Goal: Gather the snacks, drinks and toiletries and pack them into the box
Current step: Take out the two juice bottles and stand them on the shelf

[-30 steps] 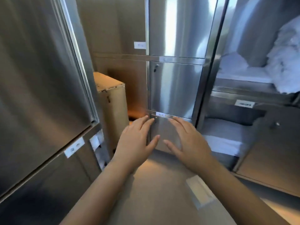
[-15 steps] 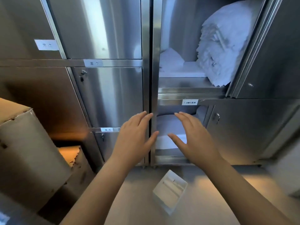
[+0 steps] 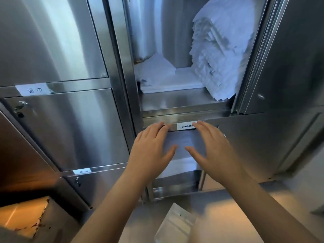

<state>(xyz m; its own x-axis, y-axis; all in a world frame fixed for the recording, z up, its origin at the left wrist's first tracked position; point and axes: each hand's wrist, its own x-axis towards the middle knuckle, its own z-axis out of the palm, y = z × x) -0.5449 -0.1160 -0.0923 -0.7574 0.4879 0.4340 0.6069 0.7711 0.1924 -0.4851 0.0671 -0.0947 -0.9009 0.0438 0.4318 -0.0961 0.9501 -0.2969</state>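
Stainless steel cabinet doors fill the left of my view, closed, with a white paper label stuck on the rail between two of them. Down in the lower left corner I see a brown cardboard box, its torn top edge catching warm light.

Moving toward the middle, my left hand is stretched forward, released, fingers straight and slightly spread, grasping nothing. Below it, on the grey floor, lies a small white carton, blurred. My right hand mirrors the left, also released. Both hover in front of a low open compartment holding folded white cloth. Their fingertips reach the rail bearing a white printed label; I cannot tell whether they touch it.

Above that rail, flat folded white sheets lie on the shelf, and a tall stack of folded white linen leans beside the open steel door on the right.
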